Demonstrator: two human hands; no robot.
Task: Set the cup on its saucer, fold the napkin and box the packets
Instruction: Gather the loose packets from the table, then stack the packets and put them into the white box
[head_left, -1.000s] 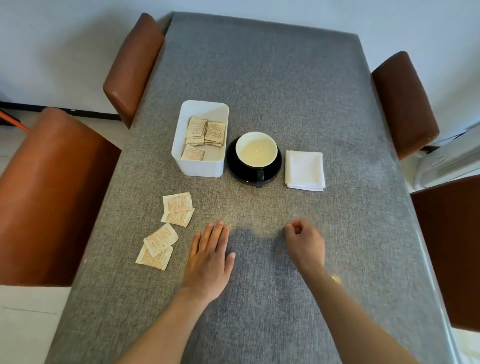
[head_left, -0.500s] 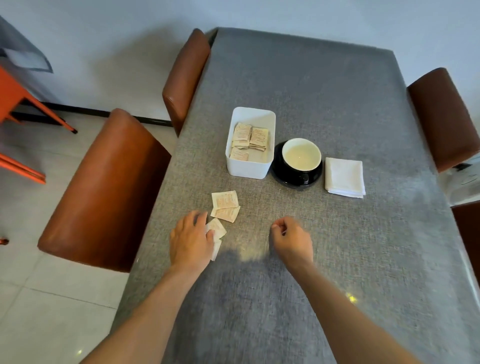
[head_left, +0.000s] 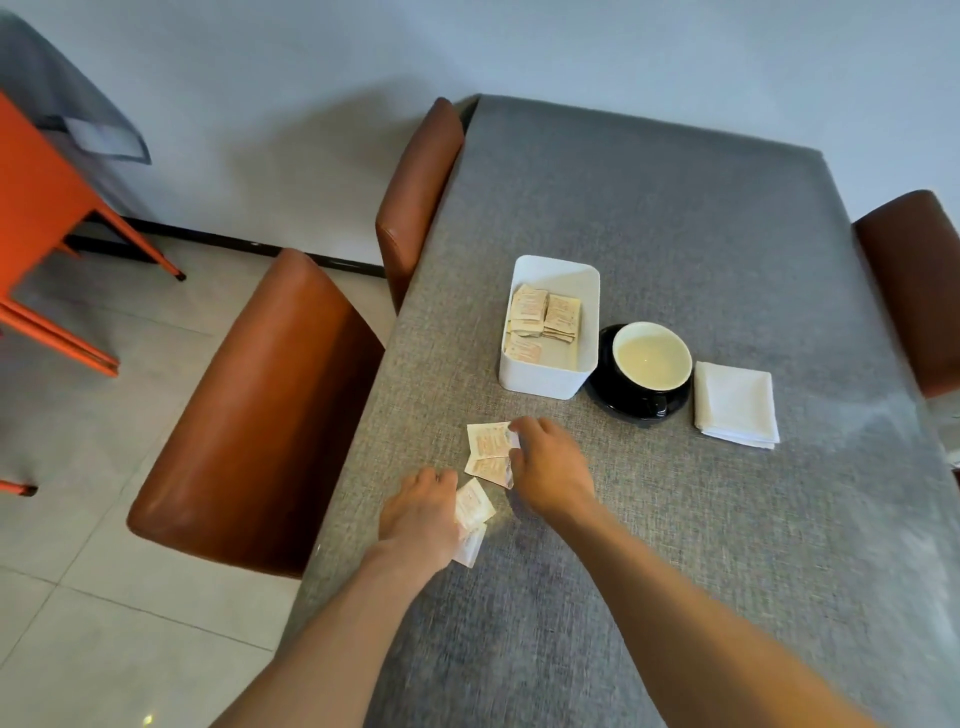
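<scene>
A black cup with a pale inside stands on its black saucer. To its right lies a folded white napkin. Left of the cup is a white box holding several beige packets. Several loose packets lie near the table's left edge. My left hand rests flat over the nearer pair of packets. My right hand touches the right edges of the farther pair of packets with its fingertips; whether it grips them is unclear.
The grey cloth-covered table has brown leather chairs along its left side and another at the right. An orange frame stands on the tiled floor at far left.
My right hand moved left and forward onto the farther packets. My left hand stayed over the nearer ones. The head camera has swung further left.
</scene>
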